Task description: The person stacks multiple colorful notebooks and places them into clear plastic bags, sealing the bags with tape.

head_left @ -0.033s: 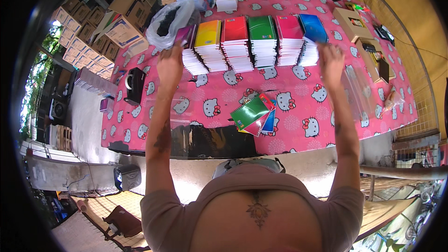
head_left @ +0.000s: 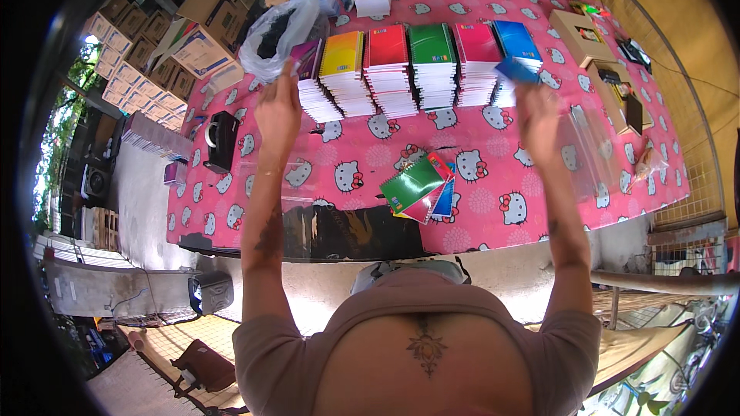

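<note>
Reaching out over the worktop (head_left: 493, 146), the right hand (head_left: 537, 112) pinches a blue notebook (head_left: 516, 69) just off the blue stack (head_left: 515, 50) while the left hand (head_left: 277, 112) pinches a purple one (head_left: 306, 58), so a loose grip could topple these tall stacks.

On the table (head_left: 347, 146) before me, a row of notebook stacks (head_left: 420, 69) runs left to right. My left hand (head_left: 277, 112) is at its left end, my right hand (head_left: 537, 112) at its right. Nearer me lie loose notebooks (head_left: 420, 185); boxes (head_left: 593, 38) sit far right.
</note>
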Tool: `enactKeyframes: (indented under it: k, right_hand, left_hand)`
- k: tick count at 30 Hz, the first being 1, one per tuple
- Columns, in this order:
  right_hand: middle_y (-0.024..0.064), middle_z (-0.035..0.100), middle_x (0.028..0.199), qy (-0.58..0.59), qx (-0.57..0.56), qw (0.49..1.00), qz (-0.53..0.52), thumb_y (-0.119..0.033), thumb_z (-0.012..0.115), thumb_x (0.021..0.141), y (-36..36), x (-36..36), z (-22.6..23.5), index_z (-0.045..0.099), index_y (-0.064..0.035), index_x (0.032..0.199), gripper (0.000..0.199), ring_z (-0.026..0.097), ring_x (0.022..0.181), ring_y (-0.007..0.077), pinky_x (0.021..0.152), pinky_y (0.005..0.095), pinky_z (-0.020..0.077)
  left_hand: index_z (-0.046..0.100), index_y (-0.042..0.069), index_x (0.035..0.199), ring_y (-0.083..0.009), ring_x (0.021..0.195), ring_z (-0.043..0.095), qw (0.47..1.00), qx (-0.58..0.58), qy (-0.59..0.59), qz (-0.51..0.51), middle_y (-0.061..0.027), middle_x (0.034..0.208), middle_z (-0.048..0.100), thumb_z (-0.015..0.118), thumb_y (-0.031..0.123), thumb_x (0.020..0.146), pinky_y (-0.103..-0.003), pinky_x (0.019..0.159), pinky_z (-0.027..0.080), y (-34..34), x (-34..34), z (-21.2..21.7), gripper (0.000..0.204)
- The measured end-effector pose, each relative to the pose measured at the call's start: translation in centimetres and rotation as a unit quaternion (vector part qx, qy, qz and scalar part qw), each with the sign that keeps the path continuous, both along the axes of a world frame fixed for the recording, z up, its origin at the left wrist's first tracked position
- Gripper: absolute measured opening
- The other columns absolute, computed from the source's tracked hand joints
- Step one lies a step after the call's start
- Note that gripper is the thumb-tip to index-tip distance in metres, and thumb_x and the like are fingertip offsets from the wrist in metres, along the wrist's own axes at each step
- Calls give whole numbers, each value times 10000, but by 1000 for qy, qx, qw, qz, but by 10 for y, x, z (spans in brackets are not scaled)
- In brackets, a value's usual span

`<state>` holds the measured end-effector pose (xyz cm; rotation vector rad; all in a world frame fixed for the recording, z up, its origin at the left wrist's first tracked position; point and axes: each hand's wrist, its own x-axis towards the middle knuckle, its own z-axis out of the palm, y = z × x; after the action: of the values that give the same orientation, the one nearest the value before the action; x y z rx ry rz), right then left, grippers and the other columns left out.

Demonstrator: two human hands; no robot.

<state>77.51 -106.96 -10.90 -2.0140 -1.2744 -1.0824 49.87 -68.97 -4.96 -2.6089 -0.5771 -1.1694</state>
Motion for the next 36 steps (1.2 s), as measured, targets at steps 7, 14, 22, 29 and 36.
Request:
enactKeyframes:
  k: [7, 14, 22, 29, 36]
  right_hand:
    - [92, 637, 993, 223, -73, 947, 218, -169, 734, 869, 21, -200, -119, 678, -65, 1021, 192, 608, 1014, 264, 882, 326, 493]
    - [74, 640, 1108, 748, 262, 608, 52, -226, 755, 898, 24, -195, -122, 598, -26, 1184, 383, 598, 1091, 187, 906, 365, 503]
    - [78, 698, 982, 837, 235, 474, 137, -181, 808, 816, 97, -205, -119, 578, -31, 1173, 451, 702, 830, 198, 776, 408, 608]
    - [121, 691, 1098, 940, 104, 254, 202, -263, 733, 860, 88, -234, -100, 556, -55, 1245, 472, 708, 911, 229, 809, 407, 601]
    - [174, 449, 1472, 787, 228, 468, 331, -710, 663, 805, 111, -311, -103, 298, -126, 1521, 993, 383, 1413, 269, 1158, 463, 300]
  left_hand:
    - [664, 22, 920, -348, 694, 690, 903, -9, 384, -191, -177, 719, 669, 627, 277, 896, -474, 586, 542, -129, 24, -24, 259]
    - [610, -9, 1177, -341, 862, 700, 900, -315, 238, -184, -209, 980, 707, 648, 380, 938, -419, 779, 543, -117, 25, -172, 458]
    - [505, 9, 1348, -315, 1143, 623, 607, -782, 79, -117, -202, 1210, 650, 608, 331, 963, -400, 958, 472, -140, -11, -197, 512]
    - [305, 113, 1526, -375, 1460, 307, 865, -244, 154, -409, -237, 1554, 322, 800, 217, 745, -564, 1184, 227, -90, -136, -162, 929]
    - [390, 85, 1384, -291, 1267, 494, 692, -548, 60, -466, -150, 1311, 494, 819, 101, 733, -444, 1110, 374, -71, -164, -153, 779]
